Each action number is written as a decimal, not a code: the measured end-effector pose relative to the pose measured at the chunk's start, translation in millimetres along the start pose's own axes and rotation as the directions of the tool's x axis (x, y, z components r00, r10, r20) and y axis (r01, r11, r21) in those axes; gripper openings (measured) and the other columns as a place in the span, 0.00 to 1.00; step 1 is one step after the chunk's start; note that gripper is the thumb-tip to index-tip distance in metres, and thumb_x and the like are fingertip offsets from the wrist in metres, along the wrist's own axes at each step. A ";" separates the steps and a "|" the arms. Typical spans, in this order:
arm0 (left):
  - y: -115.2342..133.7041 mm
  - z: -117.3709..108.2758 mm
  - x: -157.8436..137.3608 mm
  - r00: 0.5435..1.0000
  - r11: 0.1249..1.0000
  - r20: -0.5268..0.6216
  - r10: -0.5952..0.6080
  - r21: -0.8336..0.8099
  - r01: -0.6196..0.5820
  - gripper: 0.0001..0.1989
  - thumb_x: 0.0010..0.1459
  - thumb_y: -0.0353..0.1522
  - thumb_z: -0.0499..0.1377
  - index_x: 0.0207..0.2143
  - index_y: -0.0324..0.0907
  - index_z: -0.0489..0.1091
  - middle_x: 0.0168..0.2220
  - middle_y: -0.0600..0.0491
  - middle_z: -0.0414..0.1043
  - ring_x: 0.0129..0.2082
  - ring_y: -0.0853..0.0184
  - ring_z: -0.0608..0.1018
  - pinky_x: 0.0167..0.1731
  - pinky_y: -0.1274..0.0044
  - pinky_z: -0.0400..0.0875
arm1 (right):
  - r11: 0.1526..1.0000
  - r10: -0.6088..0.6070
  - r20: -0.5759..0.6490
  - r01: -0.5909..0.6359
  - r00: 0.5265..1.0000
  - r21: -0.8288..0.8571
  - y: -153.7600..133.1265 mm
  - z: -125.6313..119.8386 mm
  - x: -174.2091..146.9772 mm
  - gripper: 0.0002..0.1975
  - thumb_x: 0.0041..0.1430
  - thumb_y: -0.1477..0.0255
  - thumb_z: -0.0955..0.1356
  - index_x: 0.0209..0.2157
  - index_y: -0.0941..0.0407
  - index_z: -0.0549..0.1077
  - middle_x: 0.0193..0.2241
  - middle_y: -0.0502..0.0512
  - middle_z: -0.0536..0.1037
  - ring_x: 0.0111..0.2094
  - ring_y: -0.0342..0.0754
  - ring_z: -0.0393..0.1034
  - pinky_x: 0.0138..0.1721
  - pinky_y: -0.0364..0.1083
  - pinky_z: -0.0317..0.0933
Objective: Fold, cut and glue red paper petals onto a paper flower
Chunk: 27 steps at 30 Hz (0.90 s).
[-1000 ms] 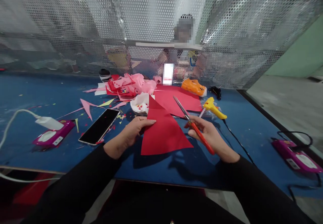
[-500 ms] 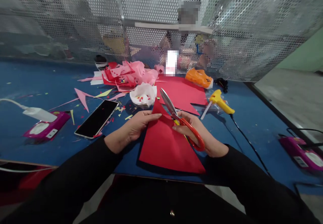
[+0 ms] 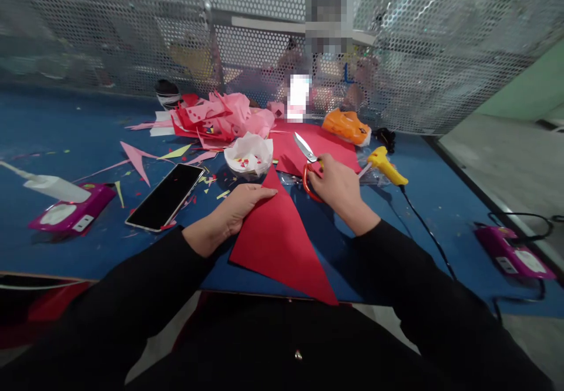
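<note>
Between thumb and fingers, my left hand pinches the upper left edge of a red paper triangle. The paper's narrow tip points away from me and its wide end lies by the table's front edge. To the right of the paper, my right hand is closed on red-handled scissors. Their blades point away and to the left, apart from the triangle and over a larger red sheet lying on the table. A small white paper bowl with tiny coloured scraps stands just beyond the triangle's tip.
Left of my hands lie a dark-screened phone and a purple power strip. Pink and red paper scraps are heaped behind. A yellow glue gun, an orange packet and another purple strip lie right. Perforated metal borders the back.
My right hand and the scissors have moved away from the red triangle, forward toward the larger sheet. My left hand keeps its hold on the paper, which has swung slightly left.
</note>
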<state>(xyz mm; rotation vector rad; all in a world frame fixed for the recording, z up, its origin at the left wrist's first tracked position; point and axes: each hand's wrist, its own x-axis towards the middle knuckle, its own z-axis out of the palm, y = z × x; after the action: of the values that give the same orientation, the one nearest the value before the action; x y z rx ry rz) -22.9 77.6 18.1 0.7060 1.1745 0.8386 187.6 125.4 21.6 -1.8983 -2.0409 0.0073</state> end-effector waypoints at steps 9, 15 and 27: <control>1.0 -1.2 -0.5 0.999 0.999 0.016 0.039 0.019 -0.039 0.05 0.50 0.32 0.68 0.29 0.38 0.80 0.29 0.47 0.81 0.26 0.66 0.79 0.32 0.74 0.73 | 0.996 -0.084 0.054 0.082 0.995 0.037 -6.8 6.0 -3.2 0.13 0.65 0.71 0.64 0.41 0.64 0.77 0.44 0.74 0.77 0.47 0.62 0.73 0.42 0.50 0.62; 0.5 0.9 -0.6 0.998 0.998 0.016 0.059 0.004 -0.059 0.04 0.52 0.31 0.67 0.28 0.39 0.79 0.28 0.48 0.81 0.25 0.68 0.79 0.29 0.76 0.72 | 0.890 -0.236 0.152 0.151 0.960 0.429 -13.0 1.3 -31.8 0.19 0.69 0.61 0.61 0.33 0.57 0.78 0.26 0.53 0.78 0.28 0.45 0.72 0.31 0.43 0.63; -4.8 5.2 -3.1 0.997 0.998 0.044 0.062 -0.019 -0.061 0.09 0.44 0.31 0.73 0.29 0.37 0.80 0.28 0.47 0.82 0.25 0.65 0.80 0.30 0.75 0.74 | 0.798 -0.229 0.231 0.047 0.945 0.601 -25.5 7.2 -40.6 0.22 0.69 0.62 0.59 0.23 0.55 0.67 0.17 0.48 0.69 0.20 0.42 0.64 0.25 0.42 0.57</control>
<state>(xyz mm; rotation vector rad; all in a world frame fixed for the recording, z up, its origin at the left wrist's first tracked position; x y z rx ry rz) -17.5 72.3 16.9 0.7453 1.1089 0.8797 162.7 85.3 10.8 -1.4041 -2.0247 0.8407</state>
